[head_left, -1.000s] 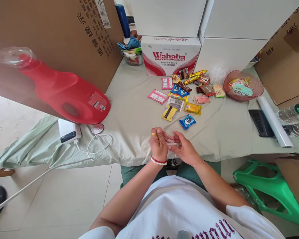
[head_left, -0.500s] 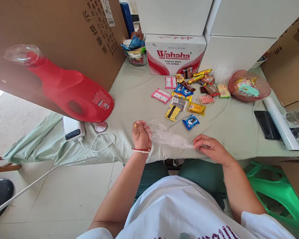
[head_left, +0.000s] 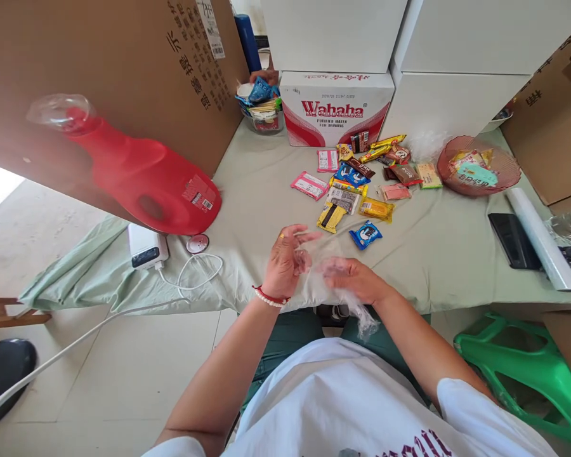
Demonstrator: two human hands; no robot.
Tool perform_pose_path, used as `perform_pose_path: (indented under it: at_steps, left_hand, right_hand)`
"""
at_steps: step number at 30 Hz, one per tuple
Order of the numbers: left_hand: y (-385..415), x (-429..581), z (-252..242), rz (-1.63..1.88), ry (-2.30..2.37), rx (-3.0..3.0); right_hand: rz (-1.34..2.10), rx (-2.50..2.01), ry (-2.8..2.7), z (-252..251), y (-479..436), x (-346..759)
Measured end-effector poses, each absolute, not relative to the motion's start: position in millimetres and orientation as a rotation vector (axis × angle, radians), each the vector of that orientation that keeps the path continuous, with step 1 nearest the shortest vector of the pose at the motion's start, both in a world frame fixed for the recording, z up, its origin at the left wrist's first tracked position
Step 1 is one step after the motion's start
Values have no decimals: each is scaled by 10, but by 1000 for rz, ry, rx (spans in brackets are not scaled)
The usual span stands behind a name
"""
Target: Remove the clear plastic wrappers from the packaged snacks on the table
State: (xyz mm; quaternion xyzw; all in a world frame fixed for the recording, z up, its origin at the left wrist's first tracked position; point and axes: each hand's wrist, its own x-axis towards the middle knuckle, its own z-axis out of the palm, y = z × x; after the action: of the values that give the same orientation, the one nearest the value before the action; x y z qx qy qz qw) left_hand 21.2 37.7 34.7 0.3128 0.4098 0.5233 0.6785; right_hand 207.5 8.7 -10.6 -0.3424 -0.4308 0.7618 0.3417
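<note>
A clear, crinkled plastic bag (head_left: 361, 317) hangs from my right hand (head_left: 359, 279), whose fingers are closed on it. The bag's tail drops past the table's front edge, over my lap. Facing it from the left is my left hand (head_left: 280, 260), with a ring, a red cord and a white beaded bracelet. Its fingers are stretched out and apart, slightly blurred, and thin film shows beside their tips. Whether the film touches them is hard to see. Just beyond the hands lie a blue wrapped snack (head_left: 366, 235) and a yellow wrapped snack (head_left: 331, 218).
Several wrapped snacks lie before the Wahaha carton (head_left: 335, 114). A pink glass bowl (head_left: 509, 181), black phone (head_left: 514, 241) and white roll (head_left: 545, 241) are at right. At left stand a red jug (head_left: 157, 184) and white power bank (head_left: 146, 246) with cable.
My right hand has moved left and taken the bag nearer its upper part, so its tail now hangs down. My left hand's fingers have gone from closed on the bag to spread.
</note>
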Motion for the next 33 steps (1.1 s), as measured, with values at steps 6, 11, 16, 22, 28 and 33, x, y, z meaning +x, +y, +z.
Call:
perform_pose_path:
  at_steps: [6, 11, 16, 22, 28, 33]
  left_hand:
    - [217, 289, -3, 1019, 1114, 648]
    - [189, 495, -77, 1211, 1161, 670]
    - [273, 435, -65, 1279, 1203, 611]
    - [457, 225, -81, 1337, 1385, 859]
    - [471, 420, -31, 1268, 1279, 866]
    - [440, 608, -15, 1367, 1397, 1221]
  right_hand:
    - [1683, -1106, -875, -201, 98, 1911]
    - [1724, -1043, -931, -109, 72, 1870]
    - [1765, -982, -761, -66, 168, 2123]
    - [1737, -1036, -801, 68, 363, 2578]
    - [1771, -1059, -694, -61, 344, 2392]
    - [1868, -877, -631, -212, 196, 2058]
